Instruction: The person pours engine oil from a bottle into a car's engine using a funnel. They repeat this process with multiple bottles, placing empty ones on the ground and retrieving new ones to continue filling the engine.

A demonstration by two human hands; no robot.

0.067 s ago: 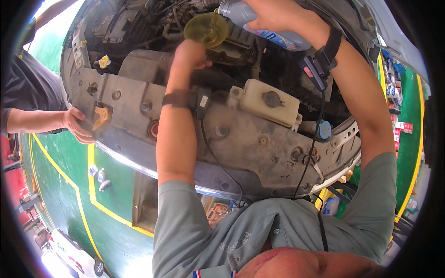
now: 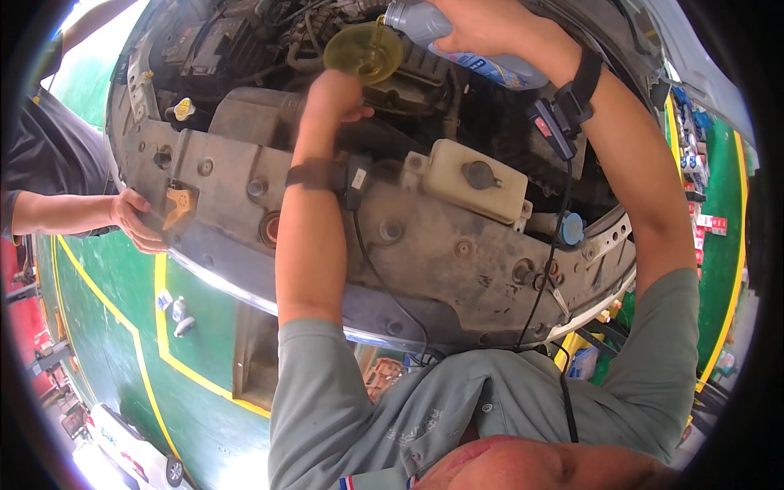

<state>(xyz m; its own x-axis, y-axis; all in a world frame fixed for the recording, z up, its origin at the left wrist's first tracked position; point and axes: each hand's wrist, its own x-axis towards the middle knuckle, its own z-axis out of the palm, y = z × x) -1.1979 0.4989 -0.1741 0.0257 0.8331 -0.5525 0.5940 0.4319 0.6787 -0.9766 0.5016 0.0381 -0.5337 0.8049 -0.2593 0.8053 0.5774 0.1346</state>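
Note:
My right hand [image 2: 480, 26] is wrapped around a grey oil bottle [image 2: 502, 70], tipped with its neck to the left. From its mouth a thin stream of yellowish oil runs into a translucent yellow funnel [image 2: 343, 51] over the engine. At the funnel's near edge, my left hand [image 2: 333, 96] is closed, with one finger sticking out to the right. It appears to hold the funnel; most of its grip is hidden behind the hand. The funnel's lower end cannot be seen.
Nearer me sit a cream plastic reservoir [image 2: 465, 181] with a black cap and a blue cap [image 2: 572, 229]. A co-worker's hand [image 2: 137, 220] rests on the car's front edge at left. Black cables hang from both my wrist straps. Bottles [image 2: 180, 310] stand on the green floor.

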